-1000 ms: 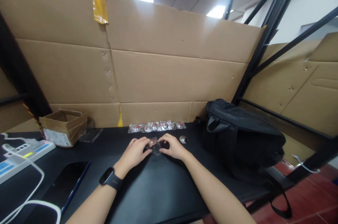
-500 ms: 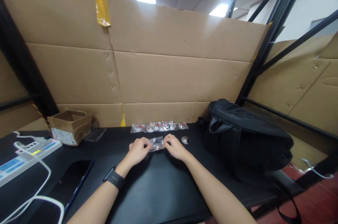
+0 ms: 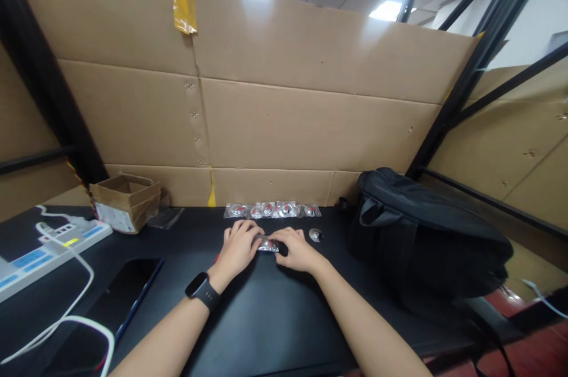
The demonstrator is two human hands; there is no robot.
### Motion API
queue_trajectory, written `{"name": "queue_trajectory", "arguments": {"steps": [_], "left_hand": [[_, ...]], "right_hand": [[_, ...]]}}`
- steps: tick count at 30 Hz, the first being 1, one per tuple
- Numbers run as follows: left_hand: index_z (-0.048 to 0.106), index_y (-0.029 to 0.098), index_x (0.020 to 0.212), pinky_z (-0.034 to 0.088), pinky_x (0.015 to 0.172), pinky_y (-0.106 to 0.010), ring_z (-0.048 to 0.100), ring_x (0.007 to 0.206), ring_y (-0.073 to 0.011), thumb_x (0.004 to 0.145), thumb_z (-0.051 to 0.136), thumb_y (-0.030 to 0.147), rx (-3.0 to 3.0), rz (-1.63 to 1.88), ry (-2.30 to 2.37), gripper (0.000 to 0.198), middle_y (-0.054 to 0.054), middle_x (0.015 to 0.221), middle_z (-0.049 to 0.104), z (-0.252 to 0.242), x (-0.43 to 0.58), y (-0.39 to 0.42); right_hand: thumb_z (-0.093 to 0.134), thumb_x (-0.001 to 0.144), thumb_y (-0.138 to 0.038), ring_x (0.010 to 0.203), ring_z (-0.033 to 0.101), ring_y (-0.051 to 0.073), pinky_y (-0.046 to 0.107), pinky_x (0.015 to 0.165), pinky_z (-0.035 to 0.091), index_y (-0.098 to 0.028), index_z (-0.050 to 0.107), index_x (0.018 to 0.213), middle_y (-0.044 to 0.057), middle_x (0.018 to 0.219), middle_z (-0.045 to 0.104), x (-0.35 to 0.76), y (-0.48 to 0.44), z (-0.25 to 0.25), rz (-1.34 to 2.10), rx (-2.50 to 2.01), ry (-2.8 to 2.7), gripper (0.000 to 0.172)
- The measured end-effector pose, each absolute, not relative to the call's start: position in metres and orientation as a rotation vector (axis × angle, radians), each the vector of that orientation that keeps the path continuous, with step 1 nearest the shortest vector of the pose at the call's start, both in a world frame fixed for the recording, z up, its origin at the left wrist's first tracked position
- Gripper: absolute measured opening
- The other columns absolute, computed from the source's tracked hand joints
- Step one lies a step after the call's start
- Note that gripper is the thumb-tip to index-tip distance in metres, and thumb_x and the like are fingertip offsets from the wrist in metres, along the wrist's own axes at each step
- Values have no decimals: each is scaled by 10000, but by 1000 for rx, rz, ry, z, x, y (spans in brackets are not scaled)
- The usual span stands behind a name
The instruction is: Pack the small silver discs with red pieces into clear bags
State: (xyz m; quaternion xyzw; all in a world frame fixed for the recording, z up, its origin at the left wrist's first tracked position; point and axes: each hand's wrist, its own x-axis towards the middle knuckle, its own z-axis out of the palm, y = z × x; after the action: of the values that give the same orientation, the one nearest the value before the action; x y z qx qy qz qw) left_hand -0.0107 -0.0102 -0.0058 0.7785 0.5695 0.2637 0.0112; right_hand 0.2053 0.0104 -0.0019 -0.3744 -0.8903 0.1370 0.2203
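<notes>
A small clear plastic packet (image 3: 267, 245) with something shiny and a bit of red in it lies between my hands, low over the black table. My left hand (image 3: 240, 244), wearing a dark watch, is closed on its left side. From the right, my right hand (image 3: 296, 248) grips the other side with bent fingers. A small dark piece (image 3: 283, 248) shows by my right thumb; its kind is unclear. Just right of that hand lies a loose shiny round disc (image 3: 316, 235). Behind my hands runs a row of several similar clear packets (image 3: 286, 209) holding round metallic pieces with red marks.
A black bag (image 3: 426, 241) stands on the right. On the left are an open cardboard box (image 3: 128, 202), a white power strip (image 3: 53, 258) with white cables, and a dark phone or tablet (image 3: 128, 288). A cardboard wall (image 3: 310, 128) closes off the back.
My view has shifted slightly. My fingers have come further over the packet and cover more of it. The dark piece by my right thumb now shows.
</notes>
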Motion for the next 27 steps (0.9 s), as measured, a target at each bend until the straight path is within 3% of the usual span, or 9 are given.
{"name": "queue_trajectory", "arguments": {"steps": [3,6,11,15,18,22,27], "left_hand": [[695,320,1039,300,938,-421,450,1218,-276,970,496,430,2452,733,1610,237,-22,1185,662,-4,-15,-11],[680,289,1062,296,937,-428,481,1177,-286,912,586,441,2431,701,1555,234,-47,1145,690,-1,-16,-13],[661,259,982,299,899,-392,569,1071,-247,959,498,343,2316,748,1585,185,-47,1034,721,2,-11,-15],[586,294,1139,293,914,-381,635,959,-215,922,552,353,2201,777,1541,227,12,901,744,2,-10,-11],[510,320,1267,286,945,-405,640,965,-212,924,535,335,2231,769,1557,344,24,869,743,4,-23,-5],[580,274,1223,299,970,-482,563,1132,-287,914,517,324,2239,692,1940,319,-80,1134,697,6,-66,6],[622,230,1241,319,1014,-585,379,1338,-387,902,494,359,1948,507,2429,385,-168,1480,456,3,-125,14]], "right_hand": [[624,902,-275,1074,593,247,433,949,332,-283,668,1152,47,1146,715,203,12,-3,418,-1087,-2412,255],[553,961,-324,1009,641,241,449,960,361,-299,679,1139,39,1079,740,204,14,-3,487,-1100,-2309,219],[717,838,-313,949,691,223,378,938,466,-260,676,1139,27,995,751,206,18,-8,743,-956,-2183,309],[676,851,-306,876,706,214,341,868,514,-189,672,1086,40,897,749,214,29,-9,896,-939,-2059,262],[661,830,-326,793,702,215,340,813,525,-184,661,1104,25,787,739,235,46,-7,812,-1120,-1938,309],[625,804,-357,723,686,226,325,695,518,-179,678,1054,53,752,734,275,79,-2,527,-1422,-1621,311],[664,737,-422,737,683,263,358,689,484,-143,679,1044,82,711,731,296,126,5,465,-1481,-1555,415]]}}
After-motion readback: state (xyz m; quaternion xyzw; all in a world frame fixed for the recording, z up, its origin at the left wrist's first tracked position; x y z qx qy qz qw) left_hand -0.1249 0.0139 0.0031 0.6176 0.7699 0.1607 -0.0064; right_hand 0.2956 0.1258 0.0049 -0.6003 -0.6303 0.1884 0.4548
